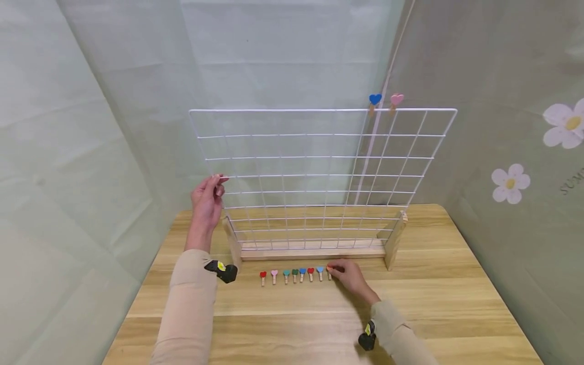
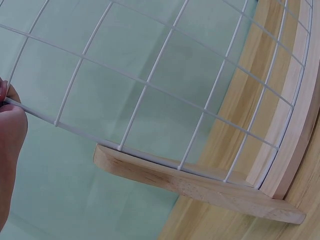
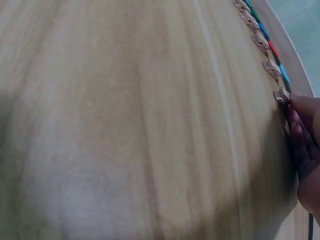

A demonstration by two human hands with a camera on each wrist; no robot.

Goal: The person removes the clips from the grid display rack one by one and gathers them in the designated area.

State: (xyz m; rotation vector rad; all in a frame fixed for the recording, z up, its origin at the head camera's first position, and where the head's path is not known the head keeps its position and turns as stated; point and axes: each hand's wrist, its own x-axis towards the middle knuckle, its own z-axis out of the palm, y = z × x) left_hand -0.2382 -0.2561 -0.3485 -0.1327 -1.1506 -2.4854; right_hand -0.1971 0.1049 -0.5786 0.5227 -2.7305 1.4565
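Note:
My left hand [image 1: 207, 200] pinches the left edge wire of a white wire grid [image 1: 274, 110], which stands upright in a wooden base [image 1: 315, 256]. In the left wrist view, thumb and fingers close round that wire. Low on the table, my right hand [image 1: 351, 278] pinches the orange-topped mini clothespin [image 1: 329, 275] at the right end of a row. Its wooden legs [image 3: 281, 96] show beside the fingertips in the right wrist view; the fingers hide most of its top. Beside it lies a light blue heart clothespin [image 1: 320, 272], with several other heart clothespins to the left.
A blue heart clothespin [image 1: 375, 100] and a pink heart clothespin [image 1: 396, 100] sit on the grid's top wire, right of its middle. The wooden table [image 1: 292, 334] runs back to pale cloth walls [image 1: 283, 61]. A black tracker [image 1: 223, 271] is worn at the left wrist.

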